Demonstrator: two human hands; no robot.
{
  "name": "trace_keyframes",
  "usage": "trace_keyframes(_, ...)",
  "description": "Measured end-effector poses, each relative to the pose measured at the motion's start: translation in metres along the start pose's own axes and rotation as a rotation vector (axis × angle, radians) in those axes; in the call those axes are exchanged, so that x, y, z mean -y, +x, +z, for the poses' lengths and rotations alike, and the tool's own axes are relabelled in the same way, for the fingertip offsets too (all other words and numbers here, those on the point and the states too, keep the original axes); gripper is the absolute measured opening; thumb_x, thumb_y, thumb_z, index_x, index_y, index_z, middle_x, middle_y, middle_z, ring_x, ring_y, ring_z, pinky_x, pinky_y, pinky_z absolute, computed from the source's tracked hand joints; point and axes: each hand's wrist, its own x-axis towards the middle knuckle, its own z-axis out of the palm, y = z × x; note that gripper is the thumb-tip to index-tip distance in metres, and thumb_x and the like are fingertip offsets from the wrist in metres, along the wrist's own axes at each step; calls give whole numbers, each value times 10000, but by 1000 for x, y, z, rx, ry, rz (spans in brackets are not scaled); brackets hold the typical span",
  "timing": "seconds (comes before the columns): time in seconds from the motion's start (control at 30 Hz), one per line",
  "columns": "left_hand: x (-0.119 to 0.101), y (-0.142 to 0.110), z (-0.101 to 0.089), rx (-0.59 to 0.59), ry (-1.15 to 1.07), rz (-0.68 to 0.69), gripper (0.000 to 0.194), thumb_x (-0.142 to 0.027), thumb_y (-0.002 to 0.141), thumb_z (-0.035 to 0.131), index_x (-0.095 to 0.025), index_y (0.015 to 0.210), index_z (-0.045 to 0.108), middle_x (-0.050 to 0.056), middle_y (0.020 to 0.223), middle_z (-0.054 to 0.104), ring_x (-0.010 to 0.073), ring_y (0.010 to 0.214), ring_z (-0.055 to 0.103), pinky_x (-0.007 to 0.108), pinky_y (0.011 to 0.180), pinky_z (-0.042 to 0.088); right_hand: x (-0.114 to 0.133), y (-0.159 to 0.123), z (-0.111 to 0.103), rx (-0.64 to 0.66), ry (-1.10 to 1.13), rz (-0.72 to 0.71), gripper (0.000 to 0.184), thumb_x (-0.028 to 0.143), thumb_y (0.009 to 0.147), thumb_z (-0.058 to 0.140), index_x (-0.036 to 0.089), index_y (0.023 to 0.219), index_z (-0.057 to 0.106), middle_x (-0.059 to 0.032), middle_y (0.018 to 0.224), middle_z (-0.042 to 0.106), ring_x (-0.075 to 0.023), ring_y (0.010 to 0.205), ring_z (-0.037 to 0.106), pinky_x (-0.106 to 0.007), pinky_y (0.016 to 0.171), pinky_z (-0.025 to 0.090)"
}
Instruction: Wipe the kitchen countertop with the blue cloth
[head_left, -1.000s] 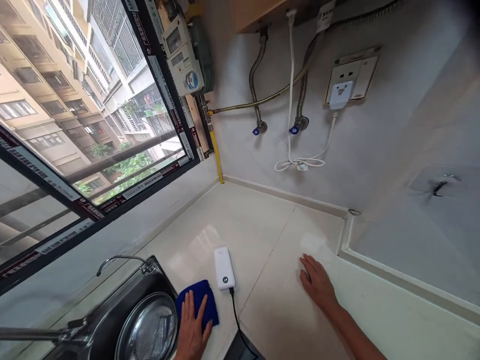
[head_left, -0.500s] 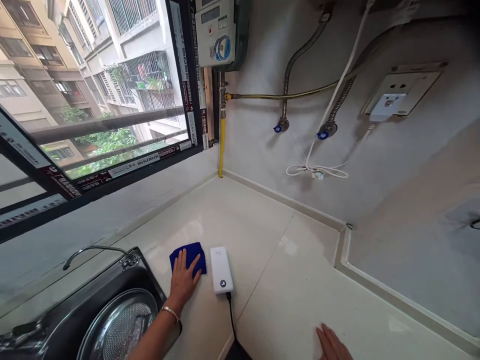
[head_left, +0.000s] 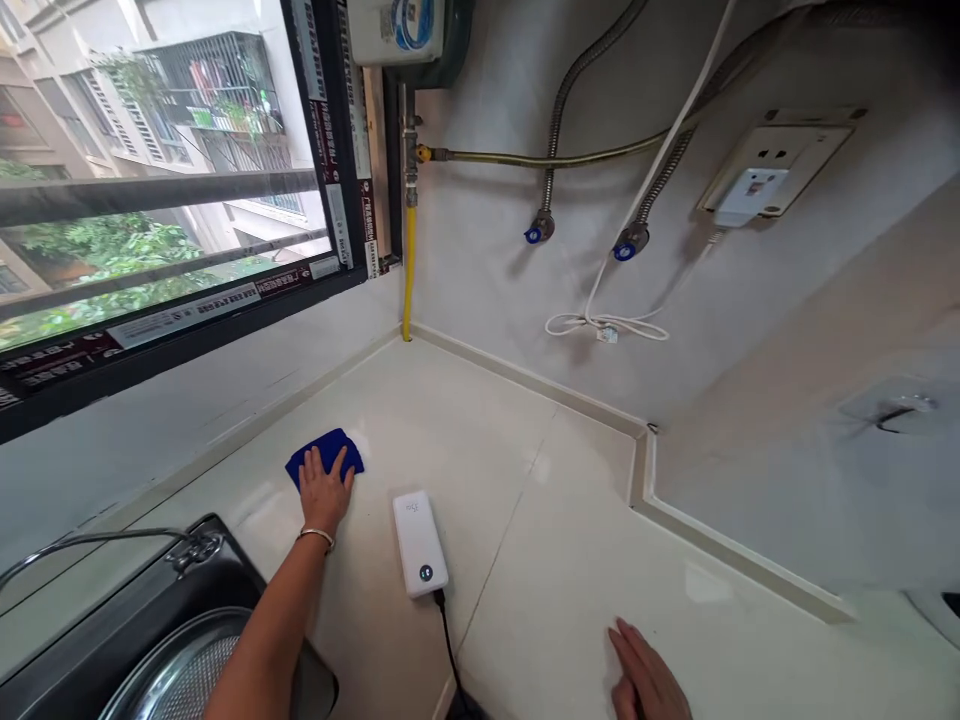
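My left hand (head_left: 324, 495) lies flat with its fingers spread on a folded dark blue cloth (head_left: 346, 455), pressing it to the pale countertop (head_left: 555, 560). A bracelet circles that wrist. To the right of this hand, a white power bank (head_left: 417, 535) rests on the counter, with a black cable (head_left: 448, 635) plugged into its near end. At the bottom edge, my right hand (head_left: 646, 678) shows only in part, its fingers stretched out over the counter and holding nothing visible.
A dark sink (head_left: 225, 560) with a round metal basin and a faucet (head_left: 97, 540) stands at left. Behind are a window frame (head_left: 225, 310), a yellow pipe (head_left: 409, 270), and wall valves (head_left: 628, 242). A white cable (head_left: 637, 325) hangs near a socket (head_left: 795, 165). A raised edge (head_left: 735, 555) borders the counter.
My left hand has slid the blue cloth farther back and left, away from the power bank toward the window wall. The camera view has shifted; a little more of my right hand shows.
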Motion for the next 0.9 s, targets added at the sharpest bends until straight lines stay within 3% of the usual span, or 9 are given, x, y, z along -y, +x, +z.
trace_keyframes(0.23, -2, 5, -2, -14, -25, 20, 522, -414, 960, 409, -237, 1450, 442, 208, 1614, 158, 389, 1509, 141, 590, 1220, 226, 26, 18, -17, -16, 59, 114, 547, 225, 960, 417, 272, 1502, 352, -96, 1469, 507, -283, 1334, 496, -553, 1053, 498)
trace_keyframes(0.43, -4, 5, -3, -56, -56, 26, 536, -448, 960, 375, -229, 1442, 455, 229, 1598, 179, 390, 1505, 155, 577, 1225, 213, 28, 23, -18, -50, 46, 115, 561, 158, 934, 419, 275, 1481, 380, -83, 1453, 524, -251, 1337, 496, -536, 1057, 503)
trace_keyframes(0.63, -11, 7, -6, 22, -54, -26, 552, -465, 957, 353, -227, 1447, 448, 220, 1600, 186, 391, 1506, 151, 578, 1231, 192, 29, 27, -19, -91, 66, 139, 564, 137, 912, 430, 276, 1459, 419, -61, 1449, 536, -224, 1345, 493, -493, 1077, 500)
trace_keyframes(0.77, -13, -13, -16, 34, -33, 29, 539, -430, 957, 382, -215, 1447, 448, 218, 1605, 188, 408, 1500, 159, 599, 1212, 240, 29, 25, -22, -108, 106, 149, 534, 148, 911, 434, 265, 1432, 460, -62, 1440, 546, -224, 1337, 502, -485, 1082, 493)
trace_keyframes(0.9, -2, -58, -33, 101, -3, 173, 517, -393, 953, 431, -230, 1443, 451, 189, 1620, 172, 407, 1498, 166, 585, 1212, 269, 27, 21, -20, -101, 134, 139, 516, 164, 920, 428, 240, 1430, 459, -87, 1438, 542, -235, 1336, 502, -508, 1106, 463)
